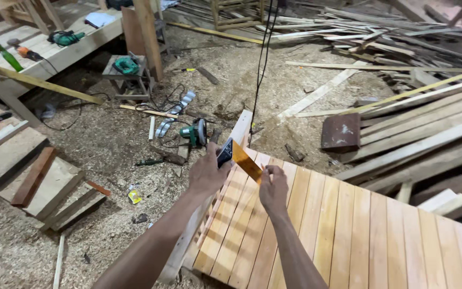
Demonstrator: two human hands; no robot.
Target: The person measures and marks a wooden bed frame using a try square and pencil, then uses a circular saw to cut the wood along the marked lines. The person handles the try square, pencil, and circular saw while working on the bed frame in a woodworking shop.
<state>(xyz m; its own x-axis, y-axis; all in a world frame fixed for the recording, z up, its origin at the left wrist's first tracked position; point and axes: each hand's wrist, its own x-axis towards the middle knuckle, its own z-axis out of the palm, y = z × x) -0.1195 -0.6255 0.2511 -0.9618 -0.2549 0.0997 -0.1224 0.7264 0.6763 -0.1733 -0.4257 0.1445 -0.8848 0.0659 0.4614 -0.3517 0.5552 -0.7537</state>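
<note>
From the head camera, the left hand (208, 174) is curled around the dark stock of a try square (239, 158), fingers wrapped tight at the tool's ten o'clock end, while the right hand (274, 188) pinches the far tip of its flat amber-yellow blade between thumb and fingertips. The square lies tilted across the upper left corner of a slatted wooden panel (348, 230), a broad sheet of smooth, pale orange boards laid edge to edge with thin dark seams between them (the grain looks freshly planed). At eleven o'clock from the hands a green circular power tool (196, 132) sits on the floor, its round guard upright, cable trailing off. The floor itself is a soft carpet of sawdust (108, 144) and curled shavings. At two o'clock a rusty brown metal plate (341, 132) leans against a pile of long rough planks (423, 134), grey and splintery. Far off at ten o'clock, a plank workbench (54, 51) carries a green bottle (9, 58) and another green tool (66, 37).
</note>
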